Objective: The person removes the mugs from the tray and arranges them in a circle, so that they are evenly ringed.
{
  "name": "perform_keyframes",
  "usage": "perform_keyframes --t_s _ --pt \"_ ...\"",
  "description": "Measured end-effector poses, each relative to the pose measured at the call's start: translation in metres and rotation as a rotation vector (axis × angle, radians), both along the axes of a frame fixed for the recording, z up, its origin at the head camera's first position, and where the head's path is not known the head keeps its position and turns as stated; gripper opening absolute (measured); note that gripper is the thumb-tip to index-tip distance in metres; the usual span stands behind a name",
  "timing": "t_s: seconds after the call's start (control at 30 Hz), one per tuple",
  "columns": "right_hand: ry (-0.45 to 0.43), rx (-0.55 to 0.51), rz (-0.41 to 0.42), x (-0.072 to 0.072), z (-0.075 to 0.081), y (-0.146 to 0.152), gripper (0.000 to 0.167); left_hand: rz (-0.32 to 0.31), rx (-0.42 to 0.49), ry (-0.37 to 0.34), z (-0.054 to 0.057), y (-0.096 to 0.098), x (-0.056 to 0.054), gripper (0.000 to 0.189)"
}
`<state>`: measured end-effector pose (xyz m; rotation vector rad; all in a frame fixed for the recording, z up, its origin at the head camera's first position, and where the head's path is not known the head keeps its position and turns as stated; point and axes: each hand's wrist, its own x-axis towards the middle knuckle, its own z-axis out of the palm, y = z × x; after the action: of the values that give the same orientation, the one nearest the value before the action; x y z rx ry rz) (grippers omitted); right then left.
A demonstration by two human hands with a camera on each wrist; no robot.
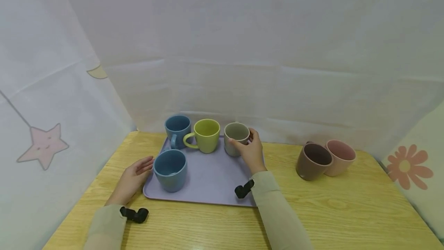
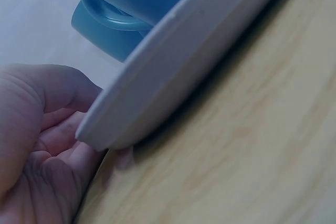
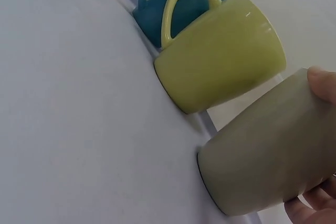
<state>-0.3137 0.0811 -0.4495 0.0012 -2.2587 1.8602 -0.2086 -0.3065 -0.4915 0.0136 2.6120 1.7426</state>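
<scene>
Grey mug [image 3: 265, 153], likely rigid, slick and chippable, is best held near its rim, where right hand [image 1: 250, 151] pinches it; left hand [image 1: 131, 177] loosely touches tray [image 1: 212, 179] to its right.

Grey mug [image 3: 268, 150] partly hides right hand [image 1: 252, 152] and, seemingly, own handle [image 1: 237, 122].

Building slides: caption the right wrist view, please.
Right hand grips a gray mug at a lavender tray's edge, a yellow-green mug and blue mug beyond.
</scene>
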Motion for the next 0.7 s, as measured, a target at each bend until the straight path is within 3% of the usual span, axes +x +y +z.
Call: perform_keyframes --t_s 0.47,0.7 --pt "0.057 -0.086 -0.048 0.01 -0.001 0.01 0.085 0.0 0.024 -0.003 0.001 0.002 -0.002 0.057" --pt "0.007 -0.129 -0.081 0.015 -0.003 0.022 0.083 0.001 0.042 -0.01 0.002 0.003 0.0 0.056"
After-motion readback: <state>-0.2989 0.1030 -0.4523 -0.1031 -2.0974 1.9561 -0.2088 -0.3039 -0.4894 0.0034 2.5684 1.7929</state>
